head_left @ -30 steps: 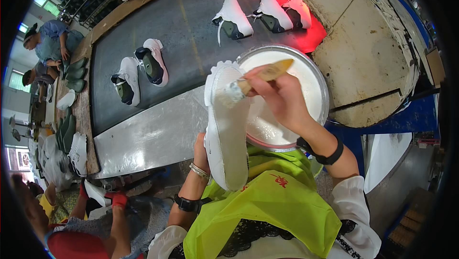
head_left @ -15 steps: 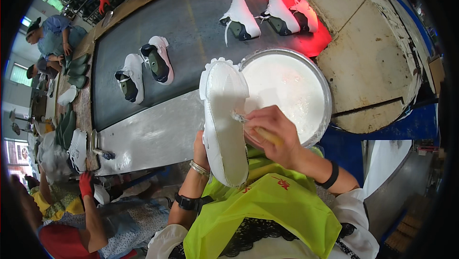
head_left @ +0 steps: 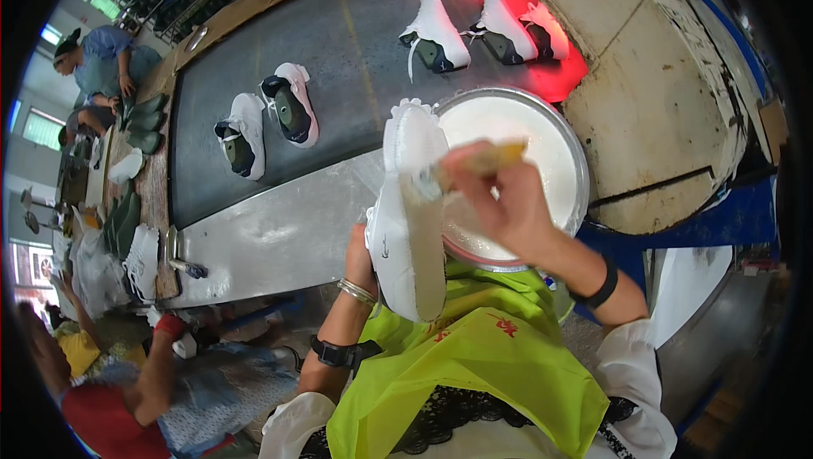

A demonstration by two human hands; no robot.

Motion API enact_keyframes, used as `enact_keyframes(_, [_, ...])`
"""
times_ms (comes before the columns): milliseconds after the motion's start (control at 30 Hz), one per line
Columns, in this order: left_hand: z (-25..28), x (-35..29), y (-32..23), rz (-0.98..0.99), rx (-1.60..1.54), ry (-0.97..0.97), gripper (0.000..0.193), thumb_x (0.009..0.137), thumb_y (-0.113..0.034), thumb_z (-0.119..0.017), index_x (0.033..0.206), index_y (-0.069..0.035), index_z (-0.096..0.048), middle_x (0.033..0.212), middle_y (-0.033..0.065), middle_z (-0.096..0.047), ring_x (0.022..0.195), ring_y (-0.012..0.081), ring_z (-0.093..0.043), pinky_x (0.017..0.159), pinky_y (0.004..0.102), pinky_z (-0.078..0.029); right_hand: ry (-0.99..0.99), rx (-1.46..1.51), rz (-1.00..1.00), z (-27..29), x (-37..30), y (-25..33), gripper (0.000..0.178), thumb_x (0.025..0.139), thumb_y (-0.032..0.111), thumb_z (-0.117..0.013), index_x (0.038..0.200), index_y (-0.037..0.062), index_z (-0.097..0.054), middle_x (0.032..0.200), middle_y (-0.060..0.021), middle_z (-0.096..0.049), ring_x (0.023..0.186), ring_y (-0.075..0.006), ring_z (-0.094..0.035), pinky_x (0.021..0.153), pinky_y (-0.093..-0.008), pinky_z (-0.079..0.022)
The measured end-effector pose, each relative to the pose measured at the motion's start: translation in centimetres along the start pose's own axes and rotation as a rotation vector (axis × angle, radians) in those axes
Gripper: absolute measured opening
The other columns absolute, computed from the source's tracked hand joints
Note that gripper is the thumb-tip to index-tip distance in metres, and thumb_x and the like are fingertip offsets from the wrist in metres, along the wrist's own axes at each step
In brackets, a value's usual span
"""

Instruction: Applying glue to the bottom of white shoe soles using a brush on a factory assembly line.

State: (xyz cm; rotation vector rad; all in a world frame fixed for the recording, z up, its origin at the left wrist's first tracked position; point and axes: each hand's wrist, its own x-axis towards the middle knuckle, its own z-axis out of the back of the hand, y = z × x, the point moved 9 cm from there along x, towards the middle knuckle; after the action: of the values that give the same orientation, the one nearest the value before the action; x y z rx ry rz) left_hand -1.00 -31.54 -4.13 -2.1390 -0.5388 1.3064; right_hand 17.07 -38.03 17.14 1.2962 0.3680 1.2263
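Note:
A white shoe upper (head_left: 398, 247) stands nearly upright before me, its pale underside turned toward the right. My left hand (head_left: 361, 257) is closed around its left side, with the fingers partly hidden behind it. In my right hand (head_left: 512, 201) is a brush (head_left: 501, 157) with a yellowish handle, slightly blurred. The brush's bristles lie against the underside, around the middle of its length. Just behind my right hand sits a round metal basin (head_left: 583, 167) filled with white liquid (head_left: 508, 116).
Several white shoes (head_left: 244, 137) with dark green insides stand on the dark belt (head_left: 339, 78), some under red light at the far right. A metal plate (head_left: 271, 230) borders the belt. Another brush (head_left: 188, 268) lies at its left end. Co-workers (head_left: 110, 61) occupy the left side.
My right hand has raised the brush and turned its handle upward, with the bristles higher on the underside. The shoe has turned, showing more of its left side.

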Motion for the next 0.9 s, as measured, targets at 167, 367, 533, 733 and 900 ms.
enact_keyframes(167, [0.8, -0.5, -1.5, -0.092, 0.068, -0.112, 0.038, 0.086, -0.032, -0.039, 0.083, -0.003, -0.063, 0.076, 0.0069, -0.064, 0.063, 0.0167, -0.061, 0.058, 0.0304, -0.049, -0.007, 0.127, -0.233, 0.2, 3.3, -1.0, 0.026, 0.086, 0.02, -0.058, 0.089, -0.0057, -0.061, 0.073, -0.0136, -0.064, 0.063, -0.0173, -0.062, 0.061, -0.0288, -0.048])
enact_keyframes(367, [1.4, -1.2, -2.8, -0.211, 0.102, -0.218, 0.037, 0.086, -0.029, -0.042, 0.078, 0.0, -0.063, 0.073, 0.0079, -0.063, 0.06, 0.0163, -0.06, 0.054, 0.0313, -0.046, -0.153, -0.153, -0.138, 2.6, 7.5, -2.9, 0.027, 0.084, 0.02, -0.059, 0.08, -0.0073, -0.06, 0.067, -0.0184, -0.062, 0.064, -0.0256, -0.064, 0.06, -0.0335, -0.047])
enact_keyframes(533, [2.8, -0.8, -3.8, -0.375, 0.25, -0.271, 0.035, 0.085, -0.025, -0.043, 0.077, 0.003, -0.062, 0.071, 0.0094, -0.062, 0.06, 0.0162, -0.059, 0.054, 0.0316, -0.045, -0.077, -0.216, -0.187, 1.4, 8.1, -1.4, 0.029, 0.083, 0.02, -0.059, 0.074, -0.0076, -0.059, 0.063, -0.0196, -0.06, 0.06, -0.0275, -0.062, 0.056, -0.0366, -0.045])
enact_keyframes(733, [2.7, -1.1, -3.8, -0.26, 0.119, -0.221, 0.029, 0.084, -0.024, -0.043, 0.089, 0.003, -0.054, 0.081, 0.0098, -0.058, 0.072, 0.0182, -0.057, 0.064, 0.033, -0.048, 0.221, -0.144, -0.368, -1.0, 3.9, -0.7, 0.031, 0.083, 0.02, -0.059, 0.071, -0.0085, -0.058, 0.061, -0.018, -0.059, 0.055, -0.0281, -0.059, 0.054, -0.0369, -0.044])
enact_keyframes(900, [2.2, -1.4, -4.8, -0.285, 0.165, -0.184, 0.028, 0.085, -0.023, -0.042, 0.087, 0.001, -0.055, 0.079, 0.0092, -0.058, 0.067, 0.0189, -0.057, 0.062, 0.0329, -0.047, -0.095, -0.175, -0.077, 1.3, 7.7, 1.1, 0.028, 0.083, 0.017, -0.058, 0.07, -0.0074, -0.057, 0.059, -0.0173, -0.058, 0.052, -0.0265, -0.055, 0.053, -0.0366, -0.043])
